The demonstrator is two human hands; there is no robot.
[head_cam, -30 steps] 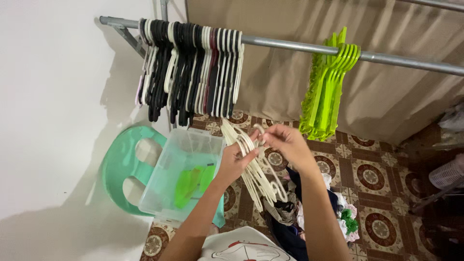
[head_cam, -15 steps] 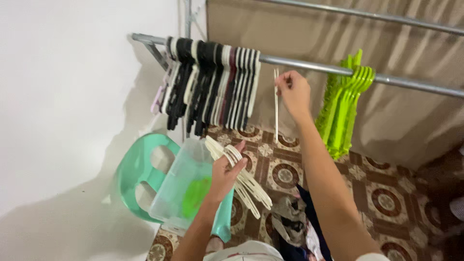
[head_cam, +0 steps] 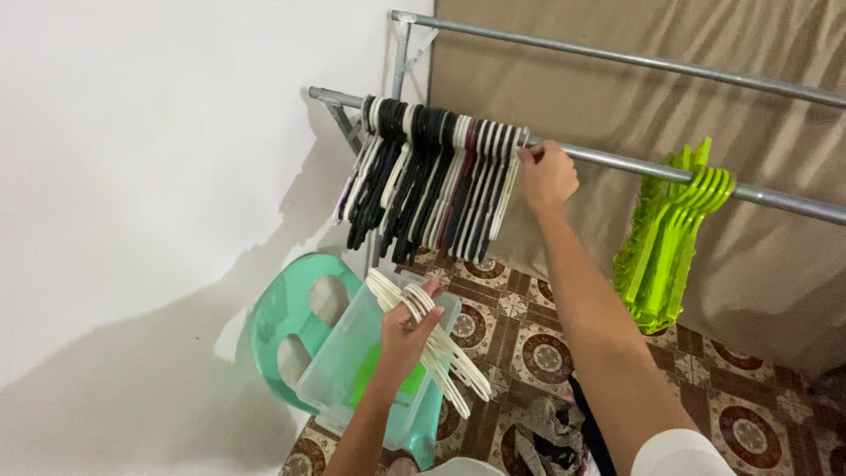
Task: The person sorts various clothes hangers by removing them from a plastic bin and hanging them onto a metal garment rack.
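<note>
Corner of a room: white wall [head_cam: 132,176] on the left, tan curtain [head_cam: 617,115] behind, patterned tile floor [head_cam: 546,353] below. A metal rail [head_cam: 617,163] runs across, with a second rail [head_cam: 617,60] higher up.

Right hand [head_cam: 546,172] raised to the lower rail, fingers pressed together at the rail, at the right end of the hung hangers [head_cam: 432,181]. Whether it pinches the end hanger or only touches it, I cannot tell. The hung set is a tight pack of black, white and one dark red, tilted down to the left.

Left hand [head_cam: 407,330] lower, closed around a bundle [head_cam: 432,339] of cream hangers, thumb over the top; the bundle fans down to the right.

Under the left hand: a clear plastic bin [head_cam: 352,361] with something green inside, on a pale green stool [head_cam: 282,330]. Further right on the lower rail, well apart from the right hand, a group of lime hangers [head_cam: 670,238]. A heap of clothes [head_cam: 551,436] lies on the floor at the bottom.
</note>
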